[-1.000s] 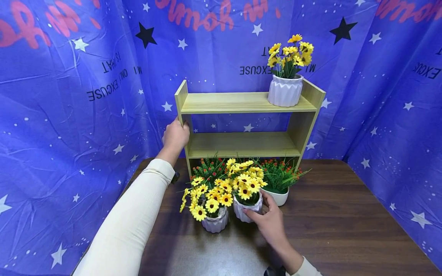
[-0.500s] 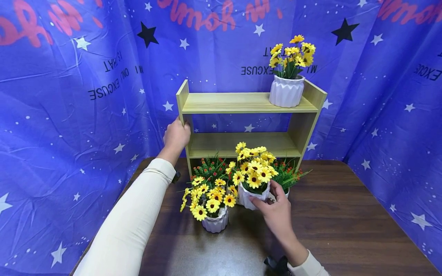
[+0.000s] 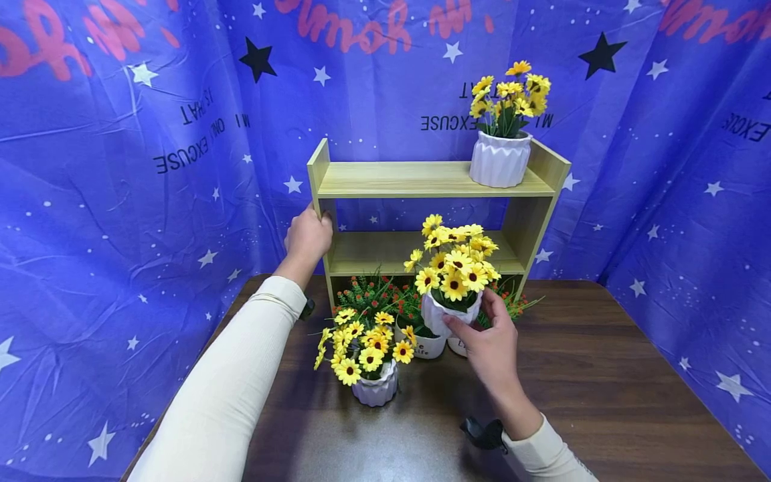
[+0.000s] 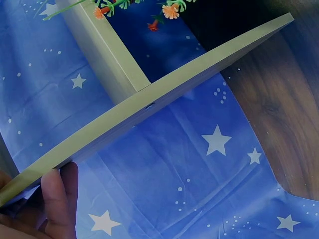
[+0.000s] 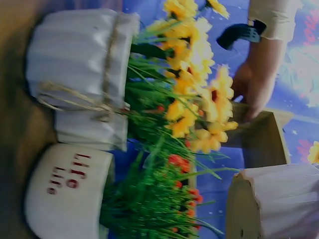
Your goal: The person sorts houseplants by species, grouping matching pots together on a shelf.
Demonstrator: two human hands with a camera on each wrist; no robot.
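Observation:
My right hand (image 3: 492,348) holds a white fluted flowerpot (image 3: 450,314) of yellow daisies (image 3: 454,264), raised off the table in front of the shelf. The right wrist view shows this pot's underside (image 5: 241,209); no fingers appear there. With my left hand (image 3: 307,237) I grip the left side panel (image 3: 318,181) of the light wooden shelf (image 3: 391,177); fingers also show on the panel edge in the left wrist view (image 4: 60,199). A second daisy pot (image 3: 375,391) stands on the table to the left, twine (image 5: 75,97) tied around it.
A third daisy pot (image 3: 500,161) sits at the right end of the top board. White bowls (image 3: 427,347) of green plants with red-orange flowers stand before the shelf's base, partly hidden. Blue star-printed cloth (image 3: 120,234) surrounds the dark wooden table (image 3: 602,375).
My right hand has lifted the daisy pot from near the table, up and slightly right, toward the middle board's height. The left hand keeps its place on the shelf.

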